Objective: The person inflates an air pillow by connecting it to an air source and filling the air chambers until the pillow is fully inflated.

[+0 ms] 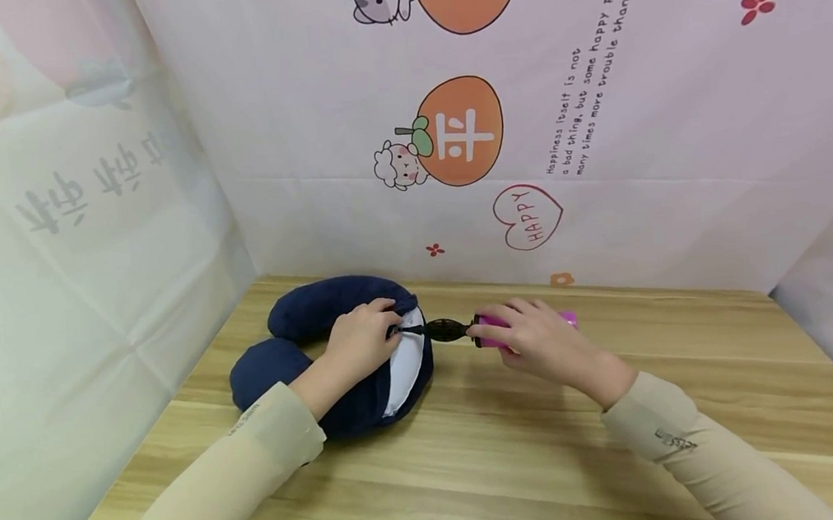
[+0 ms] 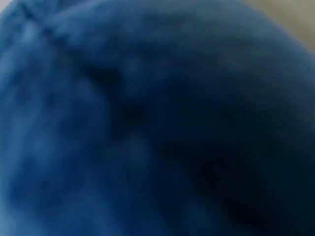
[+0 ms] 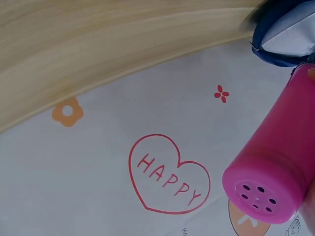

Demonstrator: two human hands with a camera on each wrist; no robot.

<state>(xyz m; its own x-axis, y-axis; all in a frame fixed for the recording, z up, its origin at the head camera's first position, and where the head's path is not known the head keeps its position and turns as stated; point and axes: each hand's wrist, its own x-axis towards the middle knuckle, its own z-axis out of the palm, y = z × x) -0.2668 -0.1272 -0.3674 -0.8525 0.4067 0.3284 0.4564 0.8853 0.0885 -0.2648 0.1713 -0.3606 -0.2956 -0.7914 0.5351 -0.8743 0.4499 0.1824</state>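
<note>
A navy U-shaped neck pillow (image 1: 316, 302) lies on the table, its cover parted along the right side over a white inner part (image 1: 406, 372). My left hand (image 1: 360, 343) rests across the pillow, its curled fingers gripping it at this opening, right where a thin black tip reaches in. That tip belongs to a black nozzle with a bulging mesh-like section (image 1: 447, 330), fixed to a pink hand pump (image 3: 268, 162). My right hand (image 1: 542, 340) holds the pump's pink body from above, its holed end pointing right. Blurred navy fabric (image 2: 147, 98) fills the left wrist view.
The wood-grain table (image 1: 436, 481) ends at a white printed sheet (image 1: 321, 194) hanging behind it, with fruit drawings and a red HAPPY heart (image 3: 170, 174). Another pale sheet (image 1: 80, 322) hangs along the left side.
</note>
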